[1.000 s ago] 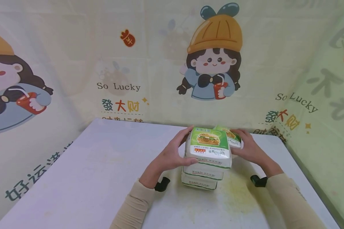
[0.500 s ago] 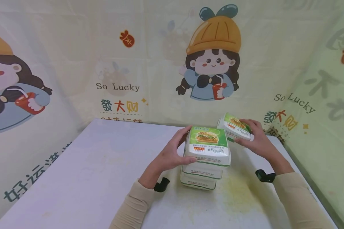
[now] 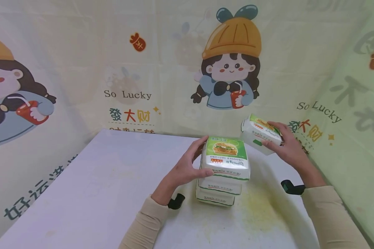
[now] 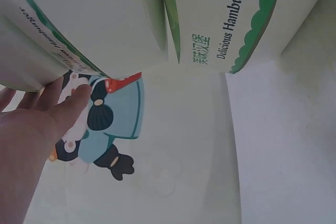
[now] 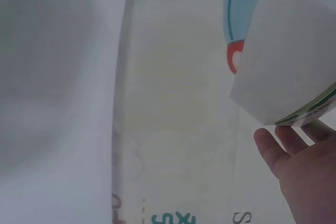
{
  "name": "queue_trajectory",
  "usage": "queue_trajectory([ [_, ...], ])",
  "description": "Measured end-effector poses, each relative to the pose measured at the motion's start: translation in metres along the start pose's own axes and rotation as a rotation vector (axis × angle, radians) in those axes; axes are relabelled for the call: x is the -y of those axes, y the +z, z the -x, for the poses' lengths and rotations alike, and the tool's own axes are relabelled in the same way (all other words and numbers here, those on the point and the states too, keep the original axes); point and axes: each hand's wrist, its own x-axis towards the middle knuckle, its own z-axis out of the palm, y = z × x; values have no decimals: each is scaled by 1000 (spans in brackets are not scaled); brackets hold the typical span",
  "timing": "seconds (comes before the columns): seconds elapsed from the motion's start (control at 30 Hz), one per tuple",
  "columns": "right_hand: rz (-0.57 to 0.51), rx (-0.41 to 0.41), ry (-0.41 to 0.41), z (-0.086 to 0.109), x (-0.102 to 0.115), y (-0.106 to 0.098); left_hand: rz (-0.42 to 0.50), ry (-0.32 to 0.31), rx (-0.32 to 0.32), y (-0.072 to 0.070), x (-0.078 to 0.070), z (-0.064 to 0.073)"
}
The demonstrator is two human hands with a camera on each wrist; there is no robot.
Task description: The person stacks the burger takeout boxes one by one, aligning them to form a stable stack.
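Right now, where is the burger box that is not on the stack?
In the head view the loose burger box is held in the air by the right hand, tilted, up and to the right of the stack of boxes that the left hand steadies.

The right hand (image 3: 286,148) has lifted its burger box (image 3: 261,133) higher.
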Motion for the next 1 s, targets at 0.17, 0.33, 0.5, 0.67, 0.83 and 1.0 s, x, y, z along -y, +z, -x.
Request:
queue_trajectory([
  [0.17, -25, -13, -5, 0, 6, -2, 22, -16, 13, 1, -2, 1],
  [0.33, -44, -33, -28, 0, 12, -3, 24, -10, 23, 2, -2, 2],
  [0.5, -50, -53, -61, -2, 17, -6, 27, 25, 35, 1, -2, 2],
  [0.67, -62, -65, -84, -2, 26, -8, 28, 49, 47, 0, -1, 3],
  [0.83, -58, -85, -109, -1, 38, -10, 34, 50, 54, 0, 0, 3],
  [1.0, -49, -98, -124, 0, 48, -12, 26, 59, 53, -1, 0, 2],
])
